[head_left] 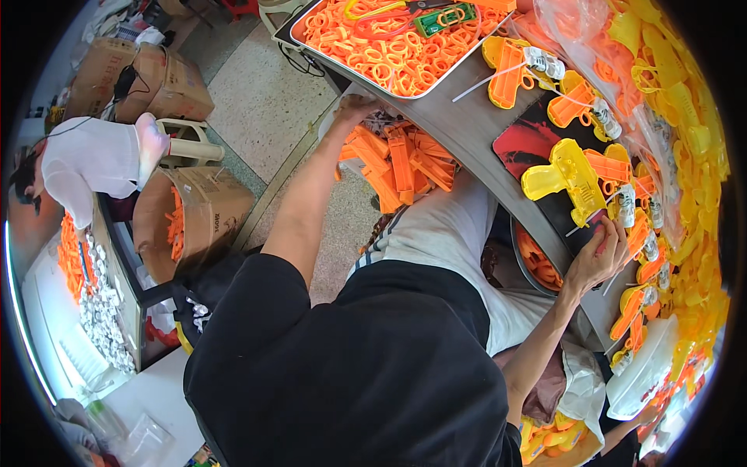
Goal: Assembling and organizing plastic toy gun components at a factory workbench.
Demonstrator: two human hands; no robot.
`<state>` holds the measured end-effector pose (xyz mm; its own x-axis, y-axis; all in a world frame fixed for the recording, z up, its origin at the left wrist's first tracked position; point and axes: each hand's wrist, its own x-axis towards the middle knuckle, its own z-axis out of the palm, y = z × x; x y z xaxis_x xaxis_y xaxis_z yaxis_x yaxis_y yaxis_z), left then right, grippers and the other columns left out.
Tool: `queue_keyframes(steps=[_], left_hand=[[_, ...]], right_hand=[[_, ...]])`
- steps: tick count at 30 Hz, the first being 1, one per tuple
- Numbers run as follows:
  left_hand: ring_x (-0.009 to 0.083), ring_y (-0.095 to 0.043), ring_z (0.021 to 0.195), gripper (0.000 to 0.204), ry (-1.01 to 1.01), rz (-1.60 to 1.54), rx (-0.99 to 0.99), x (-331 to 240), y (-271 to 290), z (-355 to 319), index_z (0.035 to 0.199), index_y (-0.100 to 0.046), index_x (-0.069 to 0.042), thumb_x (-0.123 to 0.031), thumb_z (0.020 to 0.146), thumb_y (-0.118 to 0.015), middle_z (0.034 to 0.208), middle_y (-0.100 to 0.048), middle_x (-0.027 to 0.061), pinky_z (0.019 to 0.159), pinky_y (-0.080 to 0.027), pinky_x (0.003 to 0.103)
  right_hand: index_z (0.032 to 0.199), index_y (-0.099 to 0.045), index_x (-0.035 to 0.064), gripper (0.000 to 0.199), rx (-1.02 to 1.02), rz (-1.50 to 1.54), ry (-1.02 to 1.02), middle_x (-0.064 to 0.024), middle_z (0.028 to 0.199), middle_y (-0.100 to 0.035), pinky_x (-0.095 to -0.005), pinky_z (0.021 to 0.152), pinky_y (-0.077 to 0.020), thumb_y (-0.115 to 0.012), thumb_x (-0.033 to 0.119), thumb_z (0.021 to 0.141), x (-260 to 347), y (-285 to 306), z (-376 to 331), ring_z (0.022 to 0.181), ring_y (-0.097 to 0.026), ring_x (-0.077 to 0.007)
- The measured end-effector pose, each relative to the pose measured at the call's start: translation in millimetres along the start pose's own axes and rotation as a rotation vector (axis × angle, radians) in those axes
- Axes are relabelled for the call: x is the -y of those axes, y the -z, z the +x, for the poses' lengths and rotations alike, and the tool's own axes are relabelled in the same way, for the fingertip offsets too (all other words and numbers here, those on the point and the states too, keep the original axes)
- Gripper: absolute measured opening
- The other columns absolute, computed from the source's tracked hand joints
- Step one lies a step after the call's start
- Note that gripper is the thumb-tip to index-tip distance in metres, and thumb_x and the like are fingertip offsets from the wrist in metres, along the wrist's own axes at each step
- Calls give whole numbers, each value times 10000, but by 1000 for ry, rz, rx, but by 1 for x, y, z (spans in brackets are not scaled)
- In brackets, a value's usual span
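At the near edge of the bench, my right hand (pixel 597 255) is closed at the lower end of a yellow plastic half shell (pixel 572 183), shaped somewhat like a toy gun. Something reddish shows between its fingers, too small to name. A thin white stick (pixel 577 227) lies by the fingertips. My left hand (pixel 355 107) reaches out to the far left, its fingers curled and partly hidden beside a pile of long orange plastic pieces (pixel 401 163) above my lap. What it grips there cannot be made out.
A metal tray (pixel 424 95) of orange rings stands on the bench (pixel 467 117). Orange-and-yellow part-built units (pixel 572 101) line the right, before heaped yellow shells (pixel 692 171). A bucket (pixel 525 268) holds orange pieces below. Cardboard boxes (pixel 214 202) and a person in white (pixel 93 159) are left.
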<state>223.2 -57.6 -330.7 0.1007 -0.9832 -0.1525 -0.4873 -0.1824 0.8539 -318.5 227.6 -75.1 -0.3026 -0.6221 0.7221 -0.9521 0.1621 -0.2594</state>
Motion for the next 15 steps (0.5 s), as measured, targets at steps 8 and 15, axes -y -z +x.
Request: queue_keyframes(steps=[8, 15], left_hand=[[164, -659, 963, 307, -213, -288, -78, -178, -24, -167, 1139, -610, 9, -149, 917, -749, 1063, -678, 71, 871, -546, 287], [167, -660, 1020, 245, -220, -896, -46, -214, -7, -220, 1182, -602, -28, -18, 946, -670, 1129, -631, 66, 914, -570, 304]], right_hand=[[1059, -769, 96, 169, -2, -111, -50, -70, 1177, -713, -410, 1013, -412, -683, 74, 915, -30, 30, -15, 1130, -623, -249], [1035, -763, 57, 195, -121, -40, 55, -83, 1107, -731, -394, 999, -438, -690, -19, 870, -7, 30, -6, 1076, -650, -252]])
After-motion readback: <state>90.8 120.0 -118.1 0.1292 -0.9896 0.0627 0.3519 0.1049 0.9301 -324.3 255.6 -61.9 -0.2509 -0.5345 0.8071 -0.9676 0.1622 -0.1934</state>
